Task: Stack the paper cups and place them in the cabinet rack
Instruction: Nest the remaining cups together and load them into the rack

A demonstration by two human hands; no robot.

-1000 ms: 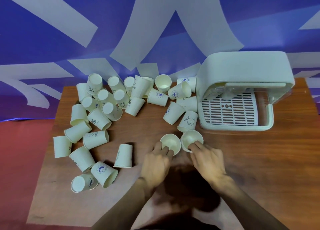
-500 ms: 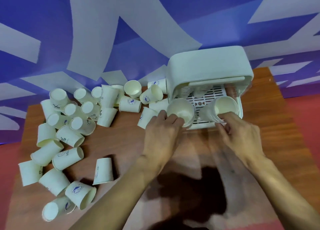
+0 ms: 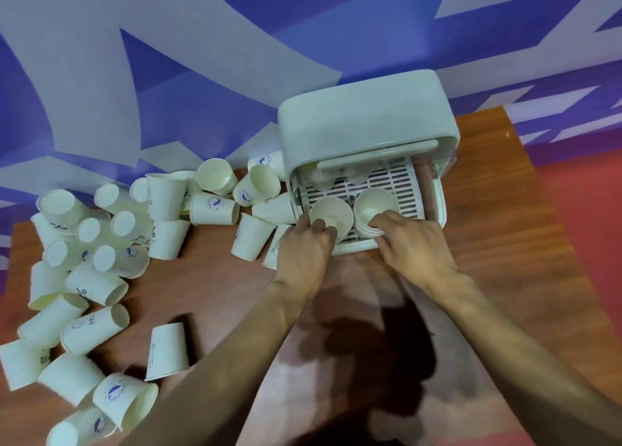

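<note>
Cream paper, thin-walled, tapered, round-mouthed: two lots of cups stand mouth-up just beside each other on the front part of the slotted tray (image 3: 400,183).

1. Left cup (image 3: 331,211): smooth matt interior. Whether others are nested in it cannot be told. The left hand (image 3: 304,243) holds it, with fingers curled round its near wall and rim.
2. Right cup stack (image 3: 375,205): several nested cups, their rolled rims showing as fine layered rings on the near side; number not countable. The right hand (image 3: 412,243) grips it, fingertips bent over those rims.
3. Cabinet rack (image 3: 363,115): one, in white moulded plastic. It has a smooth rounded hood, an open front and a flat grated floor of long slots. Further pale cups sit at the back under the hood, partly hidden.
4. Loose paper cups (image 3: 215,206): well over two dozen, heaped to the left of the rack. Most lie on their sides, some stand inverted, and many carry blue printed emblems or lettering. They overlap too much for an exact count.
5. Lone cup (image 3: 167,351): one, inverted, apart from the heap on its near side.
6. Table (image 3: 505,243): one, of reddish-brown wood grain with a slight sheen.
7. Backdrop (image 3: 168,58): blue with broad grey angular bands.
8. Floor (image 3: 579,203): red.
</note>
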